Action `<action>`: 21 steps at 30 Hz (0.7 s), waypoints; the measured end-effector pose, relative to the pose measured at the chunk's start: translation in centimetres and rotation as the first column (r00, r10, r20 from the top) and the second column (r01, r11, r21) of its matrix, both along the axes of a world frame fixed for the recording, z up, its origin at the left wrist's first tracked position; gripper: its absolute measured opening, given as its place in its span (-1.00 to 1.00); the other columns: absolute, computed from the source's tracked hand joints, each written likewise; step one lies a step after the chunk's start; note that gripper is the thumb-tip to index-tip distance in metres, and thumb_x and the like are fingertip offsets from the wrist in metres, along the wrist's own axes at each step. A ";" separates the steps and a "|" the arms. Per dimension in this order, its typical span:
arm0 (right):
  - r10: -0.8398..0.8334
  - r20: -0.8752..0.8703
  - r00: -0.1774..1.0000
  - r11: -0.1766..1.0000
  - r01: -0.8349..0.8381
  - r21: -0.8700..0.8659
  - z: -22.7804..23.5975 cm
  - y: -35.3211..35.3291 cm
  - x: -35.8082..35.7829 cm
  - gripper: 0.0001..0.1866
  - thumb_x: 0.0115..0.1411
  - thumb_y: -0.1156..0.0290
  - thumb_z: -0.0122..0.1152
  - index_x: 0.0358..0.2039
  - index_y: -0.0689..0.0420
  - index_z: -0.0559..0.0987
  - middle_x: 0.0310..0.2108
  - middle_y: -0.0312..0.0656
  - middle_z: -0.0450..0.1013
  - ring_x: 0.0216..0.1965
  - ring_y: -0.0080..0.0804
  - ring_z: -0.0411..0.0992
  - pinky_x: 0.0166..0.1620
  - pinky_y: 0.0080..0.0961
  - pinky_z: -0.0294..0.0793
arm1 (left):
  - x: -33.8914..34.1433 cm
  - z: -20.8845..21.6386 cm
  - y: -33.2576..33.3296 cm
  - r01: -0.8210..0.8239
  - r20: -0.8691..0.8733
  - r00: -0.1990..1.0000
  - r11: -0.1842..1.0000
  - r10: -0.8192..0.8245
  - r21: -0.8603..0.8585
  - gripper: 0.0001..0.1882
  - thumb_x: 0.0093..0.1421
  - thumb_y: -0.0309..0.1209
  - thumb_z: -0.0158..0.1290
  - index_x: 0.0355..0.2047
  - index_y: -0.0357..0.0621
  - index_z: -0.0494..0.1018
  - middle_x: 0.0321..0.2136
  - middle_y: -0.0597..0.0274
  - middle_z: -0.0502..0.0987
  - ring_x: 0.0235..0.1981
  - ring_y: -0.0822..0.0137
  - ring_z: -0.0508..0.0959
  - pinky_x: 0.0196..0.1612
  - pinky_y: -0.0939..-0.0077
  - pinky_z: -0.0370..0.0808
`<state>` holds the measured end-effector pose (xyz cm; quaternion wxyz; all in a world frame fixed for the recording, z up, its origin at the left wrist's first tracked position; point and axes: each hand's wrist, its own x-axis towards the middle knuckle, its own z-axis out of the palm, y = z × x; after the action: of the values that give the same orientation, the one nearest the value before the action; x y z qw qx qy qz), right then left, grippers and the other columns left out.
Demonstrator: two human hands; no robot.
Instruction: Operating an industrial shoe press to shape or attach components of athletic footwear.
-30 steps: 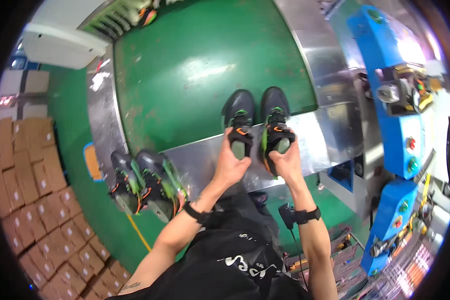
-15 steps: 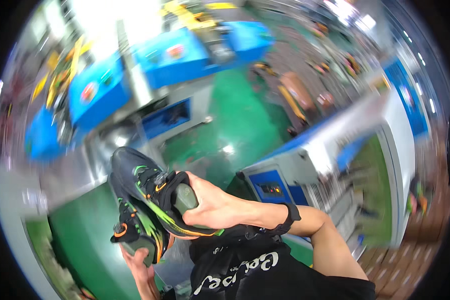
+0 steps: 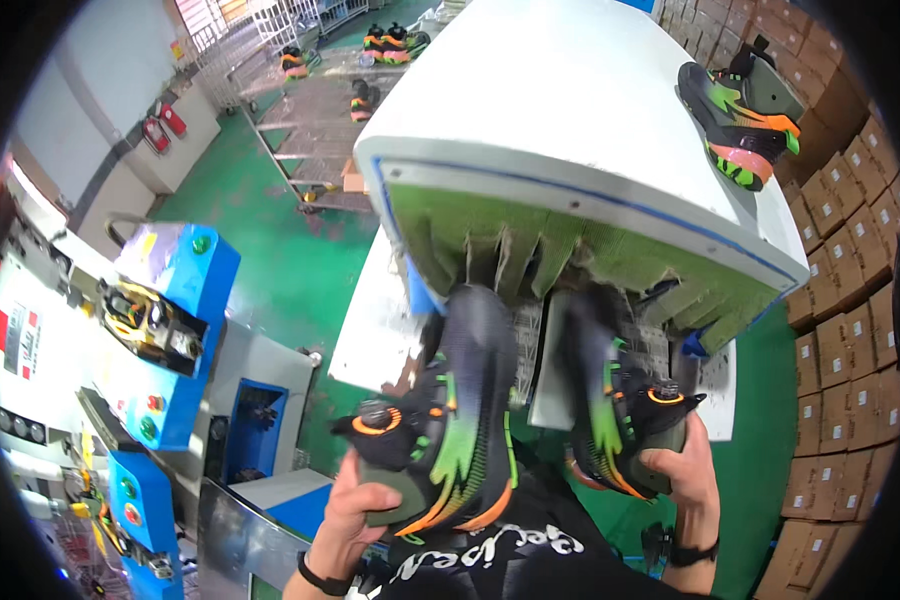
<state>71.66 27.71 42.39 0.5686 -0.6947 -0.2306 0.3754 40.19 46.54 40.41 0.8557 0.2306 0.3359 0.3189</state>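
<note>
My left hand [image 3: 355, 505] grips the heel end of a black sneaker [image 3: 457, 425] with green and orange streaks, its fingers around the grey-green last [image 3: 385, 490] inside. My right hand [image 3: 692, 470] is closed on the last in a matching sneaker [image 3: 602, 410]. Both toes point away from me at the green flap curtain [image 3: 610, 245] of a white box-shaped machine [image 3: 530, 100]. The toes reach the flaps' lower edges, over slatted metal [image 3: 530, 350]; whether they touch the flaps I cannot tell.
Another such sneaker [image 3: 740, 120] lies on the machine's top at right. Stacked cartons [image 3: 840, 400] line the right side. Blue-and-white machines [image 3: 160, 340] stand at left, with a low metal surface [image 3: 240, 540] near me. A rack [image 3: 310, 125] holds several sneakers at the back.
My view has turned from the blue machines to the white machine. The two sneakers, held close together before, are now apart, one per hand, with their toes at the flap curtain.
</note>
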 end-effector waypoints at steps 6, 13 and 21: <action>-0.233 0.378 0.896 0.972 0.225 0.066 -4.1 6.3 3.4 -0.44 -0.07 0.56 0.08 0.03 0.31 0.31 -0.15 -0.10 0.40 -0.12 -0.32 0.36 0.04 -0.44 0.31 | 12.5 -0.4 7.1 0.569 -0.683 0.728 0.612 -0.063 0.550 -0.27 -0.13 -0.53 0.09 0.15 -0.29 0.20 -0.03 0.07 0.42 0.00 0.22 0.43 0.13 0.39 0.31; -0.307 0.562 0.768 0.937 0.347 0.037 -4.5 9.7 4.9 -0.34 0.03 0.42 0.17 0.14 0.39 0.23 0.02 0.02 0.35 0.07 -0.20 0.33 0.19 -0.38 0.23 | 15.2 -1.8 7.6 0.202 -0.360 0.921 0.608 0.148 0.768 -0.29 0.02 -0.59 0.10 0.19 -0.36 0.11 0.15 -0.04 0.29 0.22 0.10 0.28 0.29 0.28 0.14; -0.044 0.228 0.973 0.264 -0.209 0.942 1.5 17.4 -14.8 -0.77 0.17 0.36 0.24 -0.27 0.26 0.53 -0.44 -0.11 0.55 -0.30 -0.22 0.56 -0.02 -0.27 0.52 | -3.0 -3.7 3.0 0.171 -0.420 0.772 0.481 0.477 0.860 -0.57 0.05 -0.66 0.02 -0.01 -0.41 0.32 -0.05 -0.12 0.50 0.02 0.15 0.51 0.12 0.36 0.36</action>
<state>56.82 45.10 43.85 0.8242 -0.2308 -0.5046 0.1135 37.14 49.51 36.70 0.4278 0.6830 0.4073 0.4298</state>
